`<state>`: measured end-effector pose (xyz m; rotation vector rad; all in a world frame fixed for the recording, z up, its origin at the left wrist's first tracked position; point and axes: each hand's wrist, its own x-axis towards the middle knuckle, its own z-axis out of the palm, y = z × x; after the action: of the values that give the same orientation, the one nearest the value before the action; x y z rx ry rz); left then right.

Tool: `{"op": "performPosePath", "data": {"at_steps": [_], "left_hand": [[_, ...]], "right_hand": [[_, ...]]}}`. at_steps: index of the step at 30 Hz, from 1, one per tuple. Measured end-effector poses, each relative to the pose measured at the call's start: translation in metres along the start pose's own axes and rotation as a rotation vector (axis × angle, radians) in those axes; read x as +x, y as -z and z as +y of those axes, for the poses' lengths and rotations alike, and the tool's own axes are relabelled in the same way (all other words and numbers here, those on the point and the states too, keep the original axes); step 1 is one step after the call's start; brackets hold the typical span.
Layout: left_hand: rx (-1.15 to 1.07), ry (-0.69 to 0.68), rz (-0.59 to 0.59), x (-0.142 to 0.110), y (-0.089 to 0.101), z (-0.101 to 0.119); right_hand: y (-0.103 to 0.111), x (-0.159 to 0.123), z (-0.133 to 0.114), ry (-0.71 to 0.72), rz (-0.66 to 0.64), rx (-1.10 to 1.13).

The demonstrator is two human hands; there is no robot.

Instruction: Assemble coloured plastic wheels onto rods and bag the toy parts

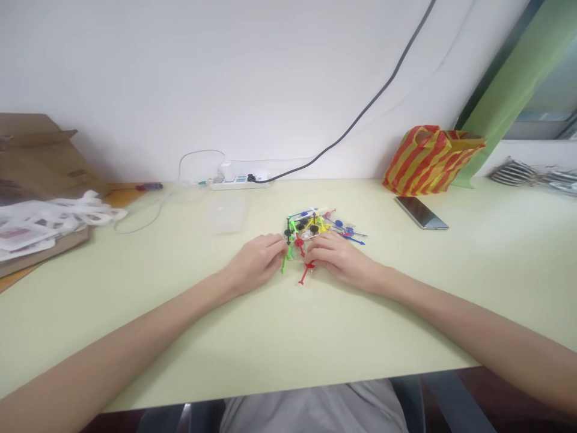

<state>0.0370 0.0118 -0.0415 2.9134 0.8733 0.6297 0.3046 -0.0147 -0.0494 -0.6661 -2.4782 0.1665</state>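
Note:
A heap of small plastic spinner arrows [322, 225] in green, red, blue, yellow, black and white lies on the pale table. At its left edge, my left hand [258, 263] rests with fingers curled in. Its fingertips close on a green spinner arrow [283, 263] that points toward me. From the right, my right hand [346, 260] bends over the near side of the heap, thumb and fingers pinched at a red spinner arrow [306, 273]. Another red arrow [299, 242] lies between the two hands. The fingers partly hide the pieces they touch.
Behind the heap, a white power strip [238, 182] with a black cable stands against the wall. A phone [421, 213] and a red-and-yellow striped bag [428, 161] are at the right. White plastic bags [49, 219] and a cardboard box [45, 156] occupy the left.

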Motion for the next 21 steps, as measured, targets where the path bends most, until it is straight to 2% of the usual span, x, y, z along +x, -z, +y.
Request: {"op": "performPosePath", "data": {"at_steps": [4, 7, 9, 14, 21], "left_hand": [[-0.019, 0.040, -0.055, 0.003, -0.001, -0.001], [-0.006, 0.235, 0.011, 0.004, -0.002, -0.005], [-0.049, 0.324, 0.004, 0.004, -0.003, -0.009], [-0.082, 0.284, -0.205, 0.009, -0.012, -0.014], [0.001, 0.235, -0.310, 0.037, -0.026, -0.013]], "right_hand": [[-0.003, -0.001, 0.002, -0.005, 0.016, -0.035], [-0.005, -0.001, 0.004, -0.011, 0.027, -0.033], [-0.006, -0.001, 0.005, -0.005, 0.037, -0.036], [-0.009, -0.001, 0.007, 0.018, 0.067, -0.047], [-0.005, -0.003, 0.006, 0.060, 0.049, -0.094]]}}
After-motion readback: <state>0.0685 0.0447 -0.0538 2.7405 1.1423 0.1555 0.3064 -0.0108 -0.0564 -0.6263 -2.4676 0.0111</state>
